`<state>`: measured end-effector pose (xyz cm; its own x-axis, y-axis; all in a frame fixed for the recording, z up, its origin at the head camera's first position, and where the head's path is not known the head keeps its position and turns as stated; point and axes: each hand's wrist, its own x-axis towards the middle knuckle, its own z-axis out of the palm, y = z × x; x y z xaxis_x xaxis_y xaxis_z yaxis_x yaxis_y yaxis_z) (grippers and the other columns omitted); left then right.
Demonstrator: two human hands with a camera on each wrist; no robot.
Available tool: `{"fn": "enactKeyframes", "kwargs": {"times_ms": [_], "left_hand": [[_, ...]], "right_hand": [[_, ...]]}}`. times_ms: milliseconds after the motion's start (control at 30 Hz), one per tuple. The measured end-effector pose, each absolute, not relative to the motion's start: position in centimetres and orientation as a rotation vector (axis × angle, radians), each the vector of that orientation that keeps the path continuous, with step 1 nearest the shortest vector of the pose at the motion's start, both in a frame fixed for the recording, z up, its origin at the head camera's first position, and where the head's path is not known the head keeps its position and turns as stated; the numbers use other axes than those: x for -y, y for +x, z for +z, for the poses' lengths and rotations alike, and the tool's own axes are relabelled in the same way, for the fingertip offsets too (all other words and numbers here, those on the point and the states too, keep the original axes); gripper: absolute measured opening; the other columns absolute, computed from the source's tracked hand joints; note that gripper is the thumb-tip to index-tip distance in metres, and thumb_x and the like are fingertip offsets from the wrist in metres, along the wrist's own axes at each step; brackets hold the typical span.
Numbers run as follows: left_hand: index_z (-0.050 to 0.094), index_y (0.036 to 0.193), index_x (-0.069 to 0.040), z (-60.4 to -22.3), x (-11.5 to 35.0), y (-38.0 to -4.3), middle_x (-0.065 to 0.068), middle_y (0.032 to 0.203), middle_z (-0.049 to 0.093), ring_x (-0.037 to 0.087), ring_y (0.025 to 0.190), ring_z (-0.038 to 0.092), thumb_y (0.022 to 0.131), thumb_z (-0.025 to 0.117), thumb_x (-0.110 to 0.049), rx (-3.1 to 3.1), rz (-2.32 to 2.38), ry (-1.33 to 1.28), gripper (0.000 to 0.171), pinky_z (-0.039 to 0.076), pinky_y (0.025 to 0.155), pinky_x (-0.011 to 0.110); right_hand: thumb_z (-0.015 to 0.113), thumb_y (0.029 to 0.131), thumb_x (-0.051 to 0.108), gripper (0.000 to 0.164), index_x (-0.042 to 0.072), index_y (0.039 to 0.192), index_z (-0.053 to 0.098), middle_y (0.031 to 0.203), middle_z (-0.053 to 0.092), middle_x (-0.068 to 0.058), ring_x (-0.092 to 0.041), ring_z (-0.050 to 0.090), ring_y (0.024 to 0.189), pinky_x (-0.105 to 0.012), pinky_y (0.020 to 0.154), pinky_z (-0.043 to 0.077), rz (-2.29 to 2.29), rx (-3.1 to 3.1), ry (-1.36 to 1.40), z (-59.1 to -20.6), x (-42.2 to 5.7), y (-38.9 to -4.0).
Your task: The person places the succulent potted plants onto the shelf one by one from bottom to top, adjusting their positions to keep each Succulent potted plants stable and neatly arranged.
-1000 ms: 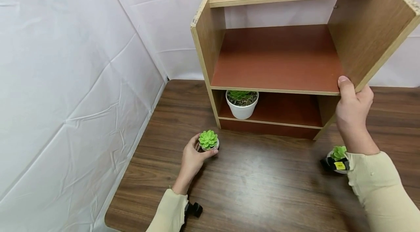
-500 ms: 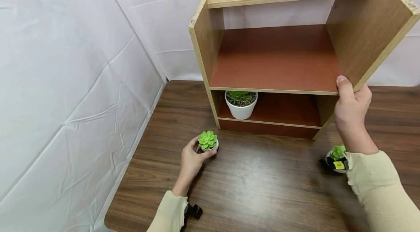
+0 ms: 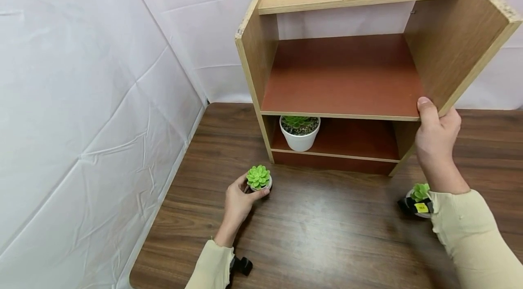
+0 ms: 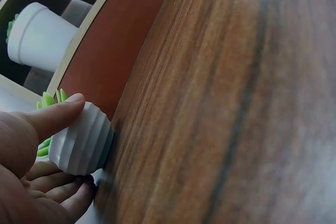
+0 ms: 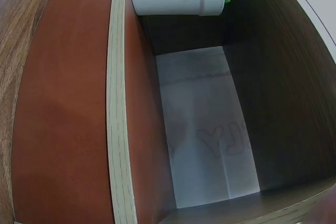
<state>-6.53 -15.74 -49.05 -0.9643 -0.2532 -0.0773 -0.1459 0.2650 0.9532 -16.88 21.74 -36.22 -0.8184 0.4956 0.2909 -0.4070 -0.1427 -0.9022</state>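
My left hand [image 3: 238, 202] holds a small potted succulent [image 3: 258, 177] on the tabletop, just left of the shelf unit's front. In the left wrist view, the thumb lies along one side of its ribbed white pot [image 4: 81, 140] and the fingers curl under the other. My right hand [image 3: 438, 139] grips the front edge of the right side panel of the wooden shelf unit [image 3: 343, 114], thumb inside at the middle shelf. A larger succulent in a smooth white pot [image 3: 300, 137] stands at the left of the lower compartment.
Another small potted succulent [image 3: 419, 193] stands on the dark wooden table [image 3: 318, 234], partly hidden by my right sleeve [image 3: 466, 216] and wrist camera. White cloth [image 3: 81, 98] hangs at the left and behind. The table's rounded front corner lies at lower left.
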Motion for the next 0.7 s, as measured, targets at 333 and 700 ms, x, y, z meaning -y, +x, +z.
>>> {"fn": "enactKeyframes", "kwargs": {"times_ms": [333, 700], "left_hand": [[0.058, 0.133, 0.001, -49.11, 15.88, -6.6, 0.014, 0.131, 0.059, 0.028, 0.121, 0.054, 0.07, 0.09, -0.011, 2.45, -1.78, 0.398, 0.072, 0.044, 0.097, 0.035], [0.058, 0.133, 0.002, -48.61, 15.59, -6.46, 0.016, 0.131, 0.059, 0.029, 0.121, 0.054, 0.07, 0.09, -0.014, 2.432, -1.82, 0.384, 0.072, 0.045, 0.096, 0.034]], "right_hand": [[0.062, 0.091, 0.008, 0.012, 0.001, 0.096, 0.072, 0.084, 0.067, -0.007, -0.013, 0.06, 0.076, -0.022, 0.077, 0.042, 2.014, 1.506, -0.102, -36.15, -21.7, -16.76], [0.062, 0.092, 0.007, 0.011, 0.0, 0.095, 0.071, 0.083, 0.066, -0.007, -0.013, 0.059, 0.074, -0.022, 0.075, 0.042, 2.014, 1.512, -0.095, -36.12, -21.56, -16.85]]}}
